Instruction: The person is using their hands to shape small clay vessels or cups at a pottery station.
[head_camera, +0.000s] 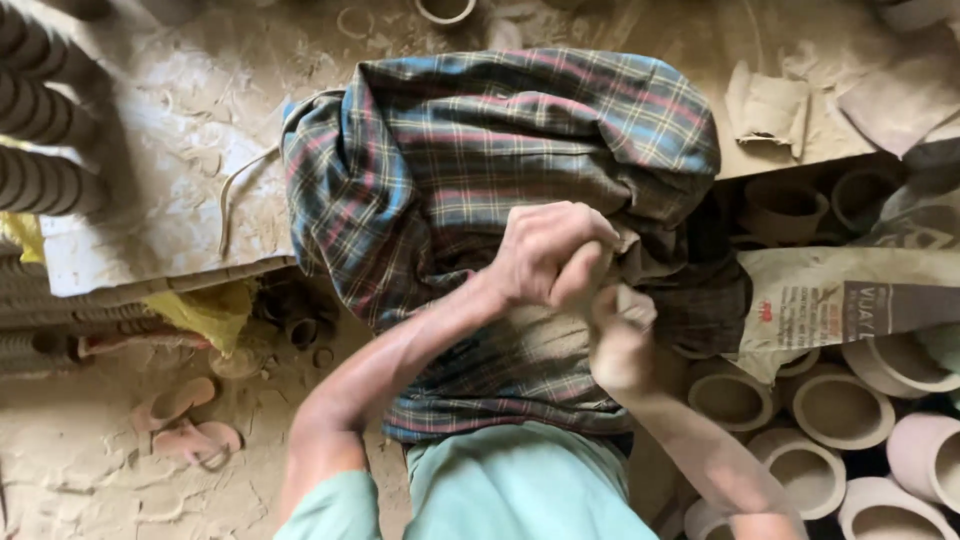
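Observation:
A plaid cloth (500, 150) in blue, red and green checks drapes over my lap and covers the middle of the view. My left hand (545, 250) is closed in a fist above the cloth, gripping a small clay-coloured lump together with my right hand (615, 345), which presses against it from below right. Both hands are smeared with pale clay. What lies between the fingers is mostly hidden.
Several unfired clay pots (840, 410) stand packed together at the lower right, partly under a printed sack (840, 300). A dusty board (180, 150) lies at the upper left beside stacked ridged items (40, 110). A pair of sandals (190, 425) rests on the dirt floor.

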